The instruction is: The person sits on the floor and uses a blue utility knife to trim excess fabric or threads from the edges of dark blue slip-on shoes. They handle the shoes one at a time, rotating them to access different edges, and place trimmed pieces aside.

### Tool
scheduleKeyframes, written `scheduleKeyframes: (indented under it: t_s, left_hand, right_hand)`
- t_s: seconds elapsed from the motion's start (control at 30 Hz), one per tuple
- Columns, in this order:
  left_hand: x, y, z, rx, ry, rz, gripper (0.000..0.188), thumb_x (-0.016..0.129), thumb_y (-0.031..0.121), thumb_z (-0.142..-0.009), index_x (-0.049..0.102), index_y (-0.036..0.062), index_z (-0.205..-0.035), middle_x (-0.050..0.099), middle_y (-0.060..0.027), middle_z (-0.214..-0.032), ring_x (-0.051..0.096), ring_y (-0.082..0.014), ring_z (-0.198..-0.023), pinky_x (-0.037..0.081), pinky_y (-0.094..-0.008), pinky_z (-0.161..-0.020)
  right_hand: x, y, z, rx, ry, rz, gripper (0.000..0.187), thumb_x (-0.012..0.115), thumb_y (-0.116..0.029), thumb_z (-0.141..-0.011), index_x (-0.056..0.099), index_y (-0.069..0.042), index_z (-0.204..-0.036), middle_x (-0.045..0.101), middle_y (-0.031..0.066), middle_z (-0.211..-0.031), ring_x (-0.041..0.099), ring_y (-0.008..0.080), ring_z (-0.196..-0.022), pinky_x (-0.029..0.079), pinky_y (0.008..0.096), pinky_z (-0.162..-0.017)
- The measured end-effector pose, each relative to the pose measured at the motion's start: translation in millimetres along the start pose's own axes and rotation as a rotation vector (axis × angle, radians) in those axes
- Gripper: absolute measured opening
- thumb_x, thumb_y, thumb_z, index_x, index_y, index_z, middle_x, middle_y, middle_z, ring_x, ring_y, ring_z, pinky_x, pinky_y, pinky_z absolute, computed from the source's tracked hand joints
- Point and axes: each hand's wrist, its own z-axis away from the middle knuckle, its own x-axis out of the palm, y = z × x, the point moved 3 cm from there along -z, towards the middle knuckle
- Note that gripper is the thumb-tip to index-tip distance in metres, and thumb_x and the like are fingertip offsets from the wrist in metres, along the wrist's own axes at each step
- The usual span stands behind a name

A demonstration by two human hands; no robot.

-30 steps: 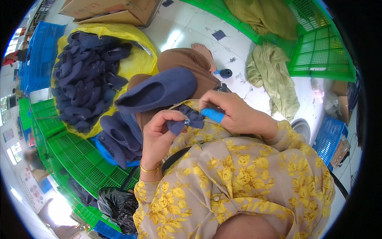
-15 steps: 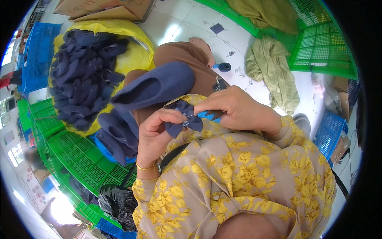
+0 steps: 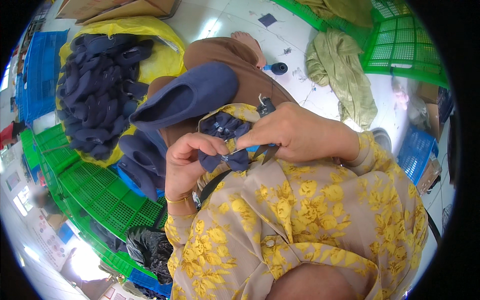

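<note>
Left hand point(image 3: 181, 162) pinching a navy bow point(image 3: 238, 160), right hand point(image 3: 309, 131) bringing a needle point(image 3: 237, 151) to it.
The left thumb and fingers are closed on the bow's left side; the right thumb and forefinger are pressed together on the needle just right of its middle, with dark-bladed snips point(image 3: 270, 153) tucked in that hand. Just beyond the bow, more navy fabric pieces point(image 3: 226, 125) lie gathered in the shirt point(image 3: 300, 200); past them a slipper point(image 3: 215, 86) rests across the legs. Left of the bow are stacked slippers point(image 3: 142, 162); farther out, a yellow sack point(image 3: 168, 59) of navy pieces.
</note>
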Motion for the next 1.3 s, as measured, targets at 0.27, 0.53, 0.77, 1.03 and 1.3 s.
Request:
scheduleKeyframes:
  t_s: [0.27,0.53,0.77,1.03,1.3]
  left_hand:
    - [-3.5,-8.3,1.8,0.028,-0.015,0.072,0.020,0.064,-0.016,-0.077,0.055,0.0027,-0.078,0.063,-0.0121,-0.091,0.064,-0.0240,-0.089,0.053,-0.0354,-0.082]
    - [-1.7,-7.1,1.3,0.028,-0.027,0.087,0.022,0.064,-0.017,-0.075,0.055,0.0036,-0.075,0.064,-0.0120,-0.088,0.064,-0.0262,-0.089,0.053,-0.0375,-0.082]
    - [-0.6,-6.8,0.9,0.012,-0.023,0.076,0.021,0.064,-0.016,-0.075,0.055,0.0028,-0.074,0.064,-0.0128,-0.089,0.064,-0.0260,-0.090,0.054,-0.0372,-0.082]
    - [0.4,-9.5,2.5,-0.022,-0.010,0.086,0.020,0.066,-0.015,-0.076,0.056,0.0021,-0.077,0.064,-0.0126,-0.091,0.064,-0.0246,-0.091,0.054,-0.0359,-0.083]
    - [4.2,-17.0,7.5,-0.070,0.041,0.131,0.019,0.068,-0.012,-0.078,0.055,0.0020,-0.083,0.064,-0.0113,-0.093,0.063,-0.0207,-0.091,0.053,-0.0326,-0.085]
  right_hand:
    - [3.5,-0.7,-1.4,-0.004,0.015,-0.028,0.029,0.062,-0.001,-0.074,0.068,-0.008,-0.102,0.069,0.0129,-0.085,0.066,0.0325,-0.079,0.052,0.0407,-0.068]
    - [5.7,-0.9,-1.8,-0.019,-0.008,-0.026,0.030,0.062,-0.001,-0.071,0.068,-0.008,-0.100,0.069,0.0127,-0.085,0.067,0.0314,-0.081,0.053,0.0402,-0.069]
    - [5.1,-1.4,-1.2,-0.030,-0.033,0.016,0.028,0.062,-0.002,-0.072,0.068,-0.009,-0.098,0.067,0.0119,-0.081,0.066,0.0313,-0.078,0.052,0.0412,-0.067]
    - [6.2,-4.2,-4.3,-0.027,-0.071,0.037,0.025,0.060,-0.002,-0.072,0.067,-0.010,-0.095,0.066,0.0130,-0.079,0.065,0.0319,-0.076,0.051,0.0421,-0.066]
    - [15.9,7.0,-0.8,-0.022,-0.038,-0.012,0.036,0.060,0.002,-0.069,0.069,-0.010,-0.101,0.068,0.0128,-0.083,0.066,0.0321,-0.079,0.051,0.0412,-0.068]
